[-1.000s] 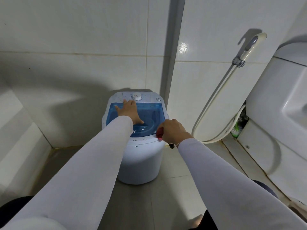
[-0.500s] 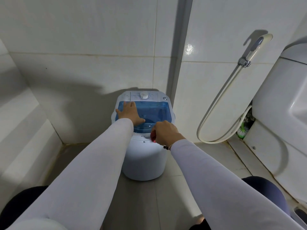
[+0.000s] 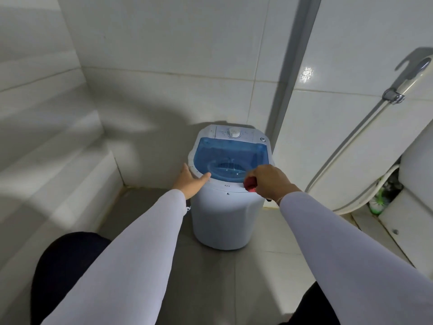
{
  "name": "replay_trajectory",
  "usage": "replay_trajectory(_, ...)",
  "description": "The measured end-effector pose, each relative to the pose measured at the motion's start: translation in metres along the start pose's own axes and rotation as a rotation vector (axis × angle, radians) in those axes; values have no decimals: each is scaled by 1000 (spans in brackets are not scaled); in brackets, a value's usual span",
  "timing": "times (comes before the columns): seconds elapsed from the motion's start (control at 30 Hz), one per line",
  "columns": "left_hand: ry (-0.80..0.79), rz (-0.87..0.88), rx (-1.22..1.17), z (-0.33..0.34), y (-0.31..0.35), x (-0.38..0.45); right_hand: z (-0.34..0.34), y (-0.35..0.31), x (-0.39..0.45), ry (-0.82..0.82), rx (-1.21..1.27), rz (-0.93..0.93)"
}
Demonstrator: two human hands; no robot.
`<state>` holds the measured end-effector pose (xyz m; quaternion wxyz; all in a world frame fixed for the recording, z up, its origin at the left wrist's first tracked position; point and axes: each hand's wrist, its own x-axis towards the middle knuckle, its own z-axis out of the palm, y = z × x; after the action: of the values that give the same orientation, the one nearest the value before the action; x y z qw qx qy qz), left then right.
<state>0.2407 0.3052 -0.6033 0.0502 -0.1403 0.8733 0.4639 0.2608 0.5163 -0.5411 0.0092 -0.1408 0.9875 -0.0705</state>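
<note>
My left hand (image 3: 191, 181) rests flat, fingers straight, on the rim of the washer (image 3: 222, 219). My right hand (image 3: 271, 181) grips a red handle (image 3: 250, 184). Light, slick plastic, I judge: best held by the rim.

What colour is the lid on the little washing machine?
The lid is see-through blue, on a white washing machine. The head view shows it best.

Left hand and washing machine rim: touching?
Touching. Head view: the left hand lies against the washing machine rim, thumb across its front-left edge, no gap visible.

The washer (image 3: 222, 221) is white with a blue lid (image 3: 234, 153); the half-hidden object (image 3: 250, 184) seems red.
</note>
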Motion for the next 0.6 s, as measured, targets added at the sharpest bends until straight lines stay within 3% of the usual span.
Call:
replay_trajectory(0.17, -44, 36, -112, 1, -8, -1, 5, -9, 4, 50, -35, -7)
replay_trajectory(0.6, 94, 40, -81, 13, -29, 4, 14, -55, 15, 36, -146, -149)
